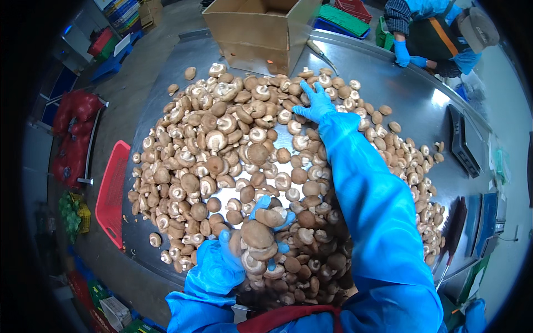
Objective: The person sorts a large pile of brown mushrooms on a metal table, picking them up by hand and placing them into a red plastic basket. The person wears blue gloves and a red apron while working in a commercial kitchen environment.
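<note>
Shiitake-like mushrooms with brown caps and pale stems lie in a wide heap across a metal table. My left hand, in a blue glove, is near the table's front edge with several mushrooms gathered in its spread fingers. My right hand, also gloved in blue, reaches to the far side of the heap. Its fingers are spread over mushrooms, and nothing is gripped in it. Behind it, a curved tool with a wooden handle lies beside the cardboard box.
An open cardboard box stands at the table's far edge. A red plastic basket is at the left edge. A black device and a dark red brush-like tool lie at right. A co-worker leans in beyond the table's far right.
</note>
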A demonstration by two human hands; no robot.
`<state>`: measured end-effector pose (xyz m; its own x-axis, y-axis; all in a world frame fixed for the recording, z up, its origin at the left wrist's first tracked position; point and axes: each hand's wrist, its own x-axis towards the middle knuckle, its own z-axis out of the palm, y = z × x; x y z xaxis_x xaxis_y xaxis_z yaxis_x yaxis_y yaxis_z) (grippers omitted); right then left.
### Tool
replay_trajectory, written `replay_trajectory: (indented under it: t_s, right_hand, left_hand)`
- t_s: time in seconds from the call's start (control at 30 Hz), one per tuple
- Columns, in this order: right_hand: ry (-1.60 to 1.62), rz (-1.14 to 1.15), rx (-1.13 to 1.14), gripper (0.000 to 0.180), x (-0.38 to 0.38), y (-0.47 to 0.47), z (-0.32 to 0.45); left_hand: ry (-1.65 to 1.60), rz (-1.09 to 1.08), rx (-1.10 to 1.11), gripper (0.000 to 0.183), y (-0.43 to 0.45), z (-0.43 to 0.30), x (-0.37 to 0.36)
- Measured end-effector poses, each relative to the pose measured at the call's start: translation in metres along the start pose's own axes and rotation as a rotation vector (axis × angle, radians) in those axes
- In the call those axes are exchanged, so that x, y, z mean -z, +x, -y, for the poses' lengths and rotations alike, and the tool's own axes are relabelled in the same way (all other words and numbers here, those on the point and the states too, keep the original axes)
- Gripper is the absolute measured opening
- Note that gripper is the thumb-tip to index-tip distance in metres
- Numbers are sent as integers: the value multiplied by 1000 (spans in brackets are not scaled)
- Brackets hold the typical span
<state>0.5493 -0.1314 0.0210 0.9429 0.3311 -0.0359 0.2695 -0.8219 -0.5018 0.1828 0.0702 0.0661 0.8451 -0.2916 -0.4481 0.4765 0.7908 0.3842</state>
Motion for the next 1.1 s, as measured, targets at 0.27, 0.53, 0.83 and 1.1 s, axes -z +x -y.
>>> replay_trajectory:
  t_s: [0.27,0.53,0.83,1.1]
  right_hand:
    - [-274,203,100,57,-16,-38,-12]
    - [136,386,201,44,67,-148,-25]
    - [1330,263,-645,58,106,-168,-38]
    - [-505,6,335,56,77,-155,35]
  left_hand:
    - [-19,-76,-98,55,-18,-13,2]
    - [9,-106,-200,58,-37,-26,-5]
    - [-149,115,-284,65,-39,-38,2]
    - [-170,-29,-231,84,-52,-32,-4]
